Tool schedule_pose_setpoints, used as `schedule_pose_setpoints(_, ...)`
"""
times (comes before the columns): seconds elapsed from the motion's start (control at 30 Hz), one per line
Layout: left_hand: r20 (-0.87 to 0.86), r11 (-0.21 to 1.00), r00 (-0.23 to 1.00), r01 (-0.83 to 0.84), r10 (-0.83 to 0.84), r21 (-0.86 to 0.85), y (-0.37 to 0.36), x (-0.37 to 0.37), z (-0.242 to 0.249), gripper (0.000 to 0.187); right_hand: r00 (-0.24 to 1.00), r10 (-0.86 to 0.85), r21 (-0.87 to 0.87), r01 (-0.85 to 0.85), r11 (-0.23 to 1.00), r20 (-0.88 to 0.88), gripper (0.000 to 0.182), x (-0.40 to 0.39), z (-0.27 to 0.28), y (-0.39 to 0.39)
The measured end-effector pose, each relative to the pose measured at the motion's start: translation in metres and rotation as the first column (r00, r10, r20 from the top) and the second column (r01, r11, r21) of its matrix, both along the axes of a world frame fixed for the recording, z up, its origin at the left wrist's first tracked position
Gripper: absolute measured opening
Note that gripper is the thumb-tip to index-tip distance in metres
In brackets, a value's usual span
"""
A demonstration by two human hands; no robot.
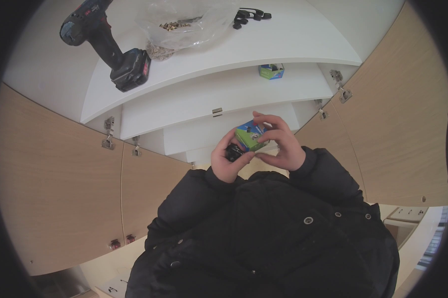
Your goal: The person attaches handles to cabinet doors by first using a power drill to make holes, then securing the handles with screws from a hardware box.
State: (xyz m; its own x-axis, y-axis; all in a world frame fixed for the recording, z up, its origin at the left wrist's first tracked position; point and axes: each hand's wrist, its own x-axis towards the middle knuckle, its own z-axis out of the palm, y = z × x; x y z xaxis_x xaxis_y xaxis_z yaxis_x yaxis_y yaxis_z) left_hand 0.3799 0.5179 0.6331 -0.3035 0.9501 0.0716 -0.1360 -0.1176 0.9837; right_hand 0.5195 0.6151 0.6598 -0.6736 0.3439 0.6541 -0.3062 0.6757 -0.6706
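Observation:
A small blue and green cardboard box [251, 138] is held in front of my jacket, between my two hands. My left hand [226, 160] is closed around its left side, and a black object [233, 152] whose kind I cannot make out also sits in that palm. On the box's right side, my right hand [282, 145] has its fingers bent over the edge and its thumb low near the bottom. What is inside the box cannot be seen.
A cordless drill [107, 47] lies on the top white shelf beside a clear plastic bag [191, 22] with screws in it. Several black pieces [248, 17] lie farther right. Another blue and green box [271, 71] stands on the shelf below. Open wooden doors [60, 174] flank both sides.

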Motion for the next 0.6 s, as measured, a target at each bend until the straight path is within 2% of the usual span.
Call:
schedule_pose_setpoints(0.1,-0.152,0.996,0.986,-0.056,0.066,0.069,-0.001,0.000,0.008,0.051,0.995,0.017,-0.126,-0.004,0.992,0.102,0.037,0.002,0.003,0.001)
schedule_pose_setpoints(0.17,-0.324,0.986,0.943,-0.018,0.072,0.168,-0.002,-0.001,0.010,0.051,0.984,0.093,-0.342,-0.035,0.939,0.155,0.051,0.003,0.007,0.001)
schedule_pose_setpoints(0.3,-0.397,0.983,0.917,0.041,0.034,0.181,-0.004,-0.002,0.014,0.054,0.955,0.115,-0.481,0.031,0.876,0.272,0.061,0.007,0.011,0.001)
schedule_pose_setpoints(0.47,-0.349,0.982,0.936,0.023,0.046,0.189,-0.003,-0.003,0.011,0.052,0.945,0.011,-0.296,0.091,0.951,0.328,0.054,0.009,0.010,0.005)
schedule_pose_setpoints(0.6,-0.334,0.982,0.942,0.036,0.028,0.185,-0.002,-0.004,0.008,0.052,0.942,-0.005,-0.258,0.097,0.961,0.335,0.053,0.010,0.010,0.005)
